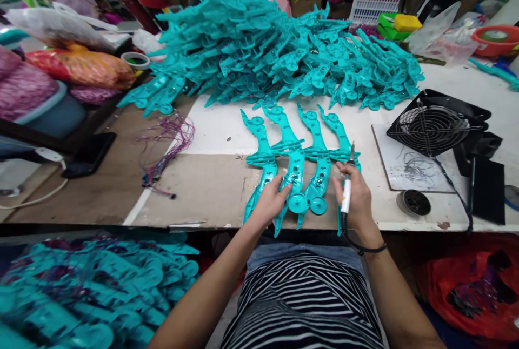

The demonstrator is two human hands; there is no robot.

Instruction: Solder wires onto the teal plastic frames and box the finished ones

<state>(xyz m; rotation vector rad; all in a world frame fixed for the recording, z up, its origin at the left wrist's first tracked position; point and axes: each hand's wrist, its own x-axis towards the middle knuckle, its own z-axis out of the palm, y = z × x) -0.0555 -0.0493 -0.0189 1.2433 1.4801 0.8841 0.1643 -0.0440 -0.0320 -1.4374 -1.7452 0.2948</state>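
Several turquoise plastic parts (295,168), long and curved with a round disc at the end, lie side by side at the table's front edge. My left hand (272,198) grips the lower half of one part near the left of the row, thumb on top. In my right hand (356,195) is a soldering iron (346,195), its white handle upright in my fist and its metal tip pointing away from me. The iron's black cord runs down past my wrist. Part of the rightmost plastic part (338,133) is hidden behind my right hand.
A high heap of turquoise parts (243,52) fills the table's back. Thin wires (166,143) and a phone (90,154) lie left. To the right are a black fan (432,122), a board (405,168) and a round tin (413,203). More parts (93,284) are piled lower left.
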